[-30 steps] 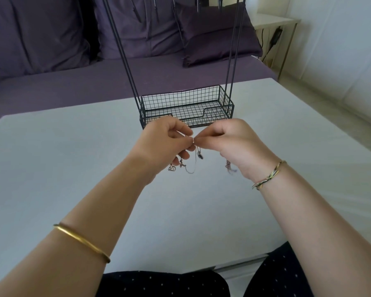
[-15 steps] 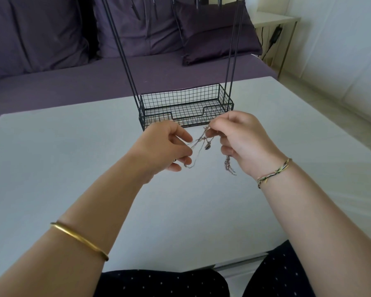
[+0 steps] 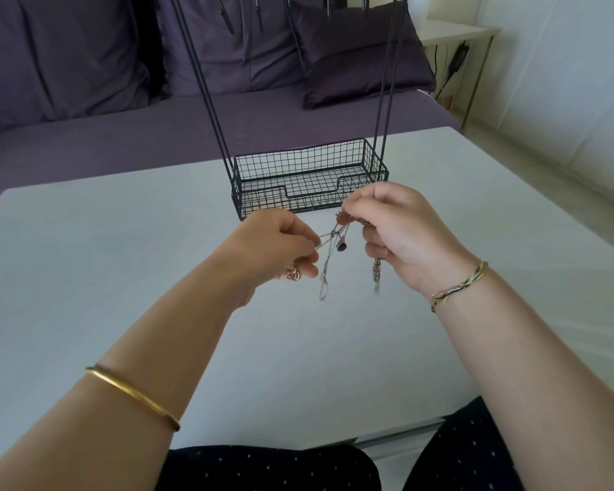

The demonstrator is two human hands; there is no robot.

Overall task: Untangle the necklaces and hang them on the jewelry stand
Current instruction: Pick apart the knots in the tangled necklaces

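Left hand [image 3: 277,242] and right hand [image 3: 401,228] each pinch tangled necklaces [image 3: 334,249] above tabletop [image 3: 121,260], fingers curled; jewelry stand [image 3: 309,178] just behind.

Living room in a home

A purple sofa [image 3: 121,147] with matching cushions [image 3: 362,54] is seen behind a low white table [image 3: 86,278], on which a black wire jewelry stand [image 3: 309,178] is set. A small side table [image 3: 458,31], with a dark cable [image 3: 458,57] hanging below it, is placed by a white wall [image 3: 564,83].
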